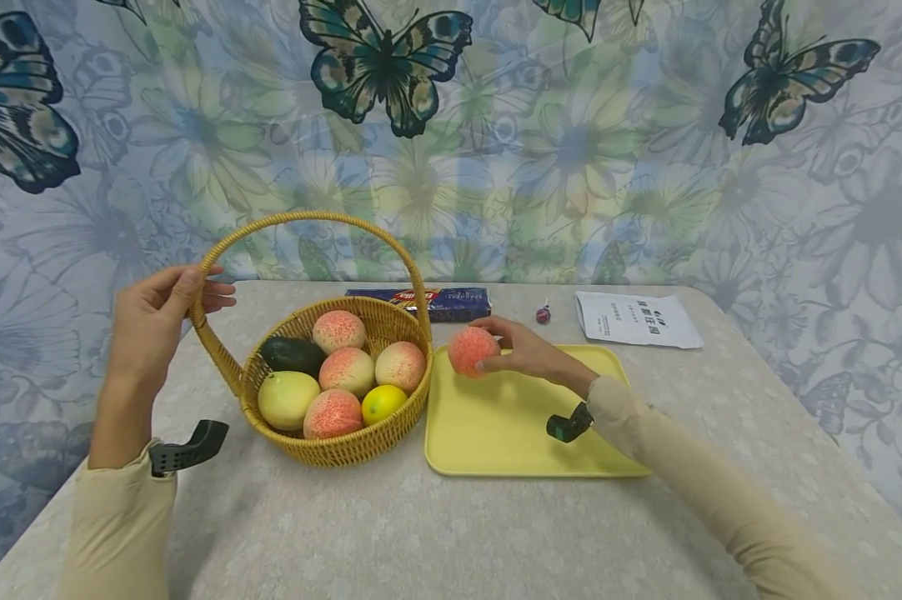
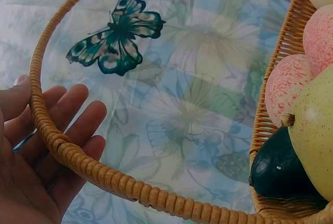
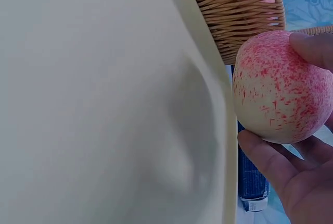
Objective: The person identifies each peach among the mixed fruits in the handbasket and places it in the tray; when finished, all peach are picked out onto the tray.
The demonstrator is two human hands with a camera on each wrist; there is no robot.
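Observation:
My left hand (image 1: 153, 312) holds one side of a wicker basket's handle (image 1: 308, 216), thumb on the near side and fingers loosely extended behind it. The wicker basket (image 1: 338, 454) holds several peaches (image 1: 347, 372), a yellow-green pear (image 2: 321, 130), a dark green avocado-like fruit (image 2: 281, 166) and a lemon (image 1: 383, 404). My right hand (image 1: 526, 350) grips another peach (image 3: 283, 88) between thumb and fingers, over the back left corner of a yellow tray (image 1: 526, 433). In the right wrist view this peach hangs beside the basket's wall, its red-speckled side up.
Behind the basket and tray lies a dark blue spaghetti box (image 1: 458, 304). A small wrapped lollipop (image 1: 543, 314) and a white printed packet (image 1: 638, 319) lie along the back of the table. A butterfly-print curtain (image 1: 496, 167) hangs behind the table.

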